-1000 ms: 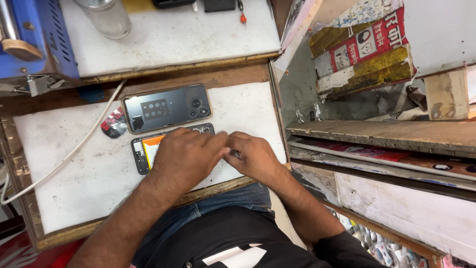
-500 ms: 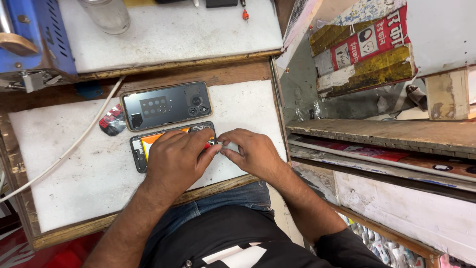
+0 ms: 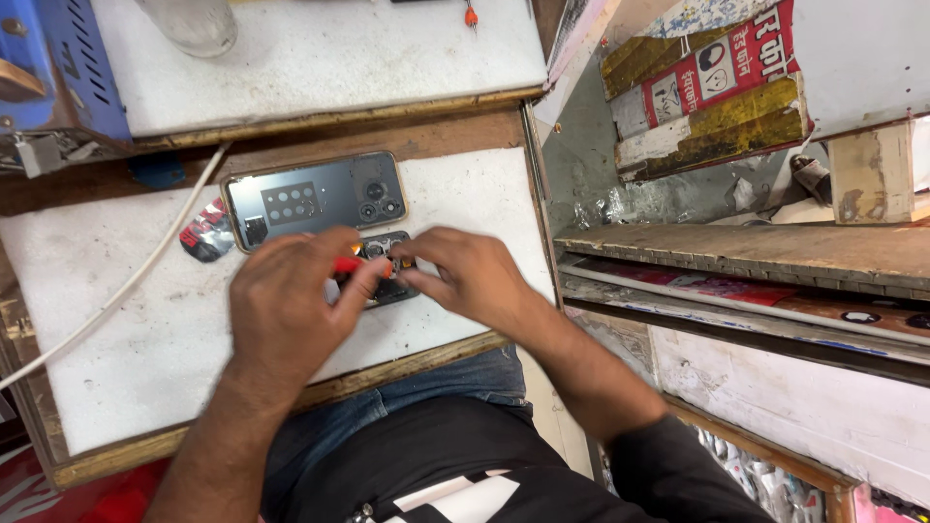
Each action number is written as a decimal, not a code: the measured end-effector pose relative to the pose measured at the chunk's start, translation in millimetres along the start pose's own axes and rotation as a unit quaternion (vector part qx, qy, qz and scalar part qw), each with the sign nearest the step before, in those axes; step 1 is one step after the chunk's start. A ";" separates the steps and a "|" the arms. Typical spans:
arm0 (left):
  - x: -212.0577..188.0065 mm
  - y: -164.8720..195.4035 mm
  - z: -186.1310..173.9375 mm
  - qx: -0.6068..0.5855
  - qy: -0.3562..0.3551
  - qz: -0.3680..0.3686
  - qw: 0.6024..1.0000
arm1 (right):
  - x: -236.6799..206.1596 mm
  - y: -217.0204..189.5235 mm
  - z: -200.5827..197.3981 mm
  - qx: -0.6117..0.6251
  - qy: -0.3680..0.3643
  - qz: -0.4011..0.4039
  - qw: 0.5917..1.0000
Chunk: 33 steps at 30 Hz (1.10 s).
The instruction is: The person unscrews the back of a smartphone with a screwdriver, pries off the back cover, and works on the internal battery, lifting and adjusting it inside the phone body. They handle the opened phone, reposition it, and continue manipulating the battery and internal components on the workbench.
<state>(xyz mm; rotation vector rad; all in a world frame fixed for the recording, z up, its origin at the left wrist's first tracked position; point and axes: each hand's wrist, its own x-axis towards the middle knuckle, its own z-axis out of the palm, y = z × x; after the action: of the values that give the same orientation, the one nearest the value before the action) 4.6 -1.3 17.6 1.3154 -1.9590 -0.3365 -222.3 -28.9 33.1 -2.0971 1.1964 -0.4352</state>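
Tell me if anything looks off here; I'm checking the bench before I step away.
The opened phone under both hands lies without its cover; the grey back cover sits apart just behind it. The white work mat is smudged and grimy. Nothing looks spilled.

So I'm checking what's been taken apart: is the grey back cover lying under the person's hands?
No, the back cover lies on the white mat beyond both hands, which are over the opened phone.

I note a grey phone back cover (image 3: pixel 315 199) lying flat on the white work mat (image 3: pixel 126 339). A white cable (image 3: pixel 116 291) crosses the mat. A clear glass jar (image 3: pixel 189 21) stands on the upper board, beside a blue unit (image 3: pixel 58 58).
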 end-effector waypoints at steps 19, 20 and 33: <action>-50.1 -45.2 -53.0 0.066 0.097 -0.194 0.974 | 66.7 -20.2 32.5 -0.098 -0.038 -0.137 0.985; -51.1 -46.2 -51.1 0.075 0.092 -0.194 0.974 | 55.5 -25.1 37.9 -0.109 -0.040 -0.142 0.983; -51.3 -47.8 -41.7 0.154 0.082 -0.176 0.969 | 25.8 -38.7 56.9 -0.237 -0.068 -0.146 0.958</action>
<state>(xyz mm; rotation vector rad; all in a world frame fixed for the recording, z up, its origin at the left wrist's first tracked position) 76.8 30.3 -3.4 1.8381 -1.6798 -0.0858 -151.7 -15.1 18.3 -2.6851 0.9795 -0.1311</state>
